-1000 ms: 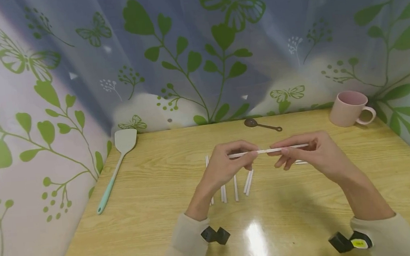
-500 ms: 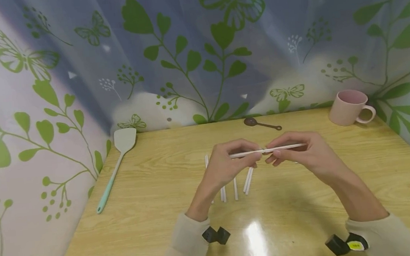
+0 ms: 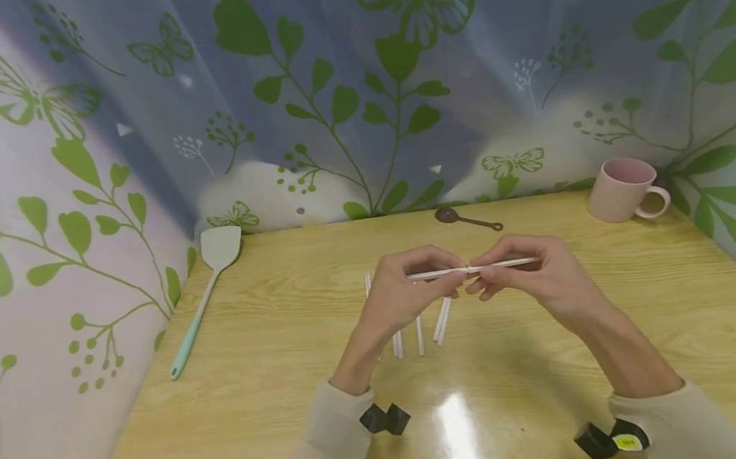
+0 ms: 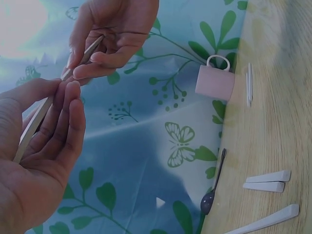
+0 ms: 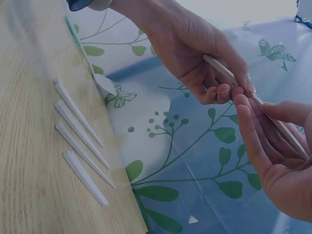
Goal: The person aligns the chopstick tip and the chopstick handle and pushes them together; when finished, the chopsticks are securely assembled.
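Note:
My left hand (image 3: 401, 288) pinches a slim white chopstick (image 3: 423, 276) between thumb and fingers, its other end running back along the palm. Facing it, my right hand (image 3: 543, 273) pinches another white chopstick length (image 3: 520, 261) the same way. The two lengths form nearly one straight line above the table, and their ends meet between my fingertips, which partly hide the meeting point. In the left wrist view, the left length (image 4: 34, 129) slants up toward the right one (image 4: 92, 48). Below my hands, several white chopsticks (image 5: 83, 178) lie in a row on the table.
A white turner with a green handle (image 3: 207, 300) lies at the left. Near the back edge lies a dark brown spoon (image 3: 471, 220); a pink mug (image 3: 621, 191) stands at the back right. More white sticks (image 4: 249, 85) lie near the mug. A patterned curtain (image 3: 333, 117) hangs behind.
My right hand has shifted left, its fingertips closing in on the left hand's. The two lengths still meet end to end. The left hand has barely moved.

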`<action>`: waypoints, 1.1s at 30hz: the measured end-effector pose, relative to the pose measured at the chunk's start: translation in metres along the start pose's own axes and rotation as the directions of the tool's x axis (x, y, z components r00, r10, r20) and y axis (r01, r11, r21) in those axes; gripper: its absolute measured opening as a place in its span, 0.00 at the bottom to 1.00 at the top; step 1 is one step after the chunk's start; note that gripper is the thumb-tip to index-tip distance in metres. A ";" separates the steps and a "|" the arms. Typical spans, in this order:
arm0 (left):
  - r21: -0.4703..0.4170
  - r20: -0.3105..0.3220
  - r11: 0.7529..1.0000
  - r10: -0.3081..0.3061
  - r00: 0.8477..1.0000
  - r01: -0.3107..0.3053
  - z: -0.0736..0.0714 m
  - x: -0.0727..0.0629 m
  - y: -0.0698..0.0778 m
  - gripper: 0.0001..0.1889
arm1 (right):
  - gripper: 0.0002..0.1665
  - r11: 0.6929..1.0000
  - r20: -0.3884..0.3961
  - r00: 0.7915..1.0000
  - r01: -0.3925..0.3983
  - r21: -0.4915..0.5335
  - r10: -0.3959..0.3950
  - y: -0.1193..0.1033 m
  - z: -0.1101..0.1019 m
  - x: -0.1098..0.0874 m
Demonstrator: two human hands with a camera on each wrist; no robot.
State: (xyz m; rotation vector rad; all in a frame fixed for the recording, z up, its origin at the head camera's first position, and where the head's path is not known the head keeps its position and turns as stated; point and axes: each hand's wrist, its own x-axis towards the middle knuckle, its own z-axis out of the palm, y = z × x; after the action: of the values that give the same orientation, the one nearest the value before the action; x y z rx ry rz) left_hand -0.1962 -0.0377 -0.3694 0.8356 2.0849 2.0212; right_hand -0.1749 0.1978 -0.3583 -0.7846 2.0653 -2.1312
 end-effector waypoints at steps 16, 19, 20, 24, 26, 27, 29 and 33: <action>-0.036 -0.003 0.999 0.006 1.000 -0.006 0.005 0.000 -0.004 0.08 | 0.07 1.000 -0.015 1.000 -0.012 -0.022 0.012 0.005 0.002 -0.002; -0.049 -0.008 0.999 0.003 1.000 -0.003 0.008 0.000 -0.004 0.08 | 0.07 1.000 -0.019 1.000 -0.007 -0.024 0.006 0.005 0.002 -0.003; -0.051 -0.009 0.999 0.002 1.000 -0.003 0.009 0.000 -0.003 0.08 | 0.06 1.000 -0.019 1.000 -0.003 -0.022 0.003 0.005 0.002 -0.004; -0.040 -0.011 0.999 -0.002 1.000 0.001 0.009 0.001 -0.002 0.09 | 0.06 1.000 -0.018 1.000 0.012 -0.016 -0.012 0.005 0.002 -0.004; -0.013 -0.011 1.000 0.002 1.000 -0.002 0.008 0.002 -0.001 0.09 | 0.07 1.000 -0.009 1.000 0.012 -0.023 -0.012 0.004 0.001 -0.003; 0.008 -0.011 1.000 0.009 1.000 -0.009 0.006 0.002 -0.001 0.09 | 0.08 0.999 -0.002 1.000 0.013 -0.033 -0.013 0.004 0.001 -0.002; 0.049 -0.008 0.998 0.027 1.000 -0.027 0.002 0.002 0.000 0.08 | 0.09 0.998 0.013 1.000 0.017 -0.059 -0.017 0.004 -0.001 -0.001; 0.124 0.016 0.990 0.072 0.997 -0.074 -0.007 0.004 0.000 0.10 | 0.10 0.995 0.045 0.999 0.029 -0.100 -0.025 0.005 -0.007 0.001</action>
State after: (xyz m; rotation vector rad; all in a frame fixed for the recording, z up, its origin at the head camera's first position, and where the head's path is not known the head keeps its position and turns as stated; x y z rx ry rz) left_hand -0.2024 -0.0419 -0.3680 0.9542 2.2252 1.9322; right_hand -0.1800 0.2032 -0.3626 -0.8674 2.1667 -2.0177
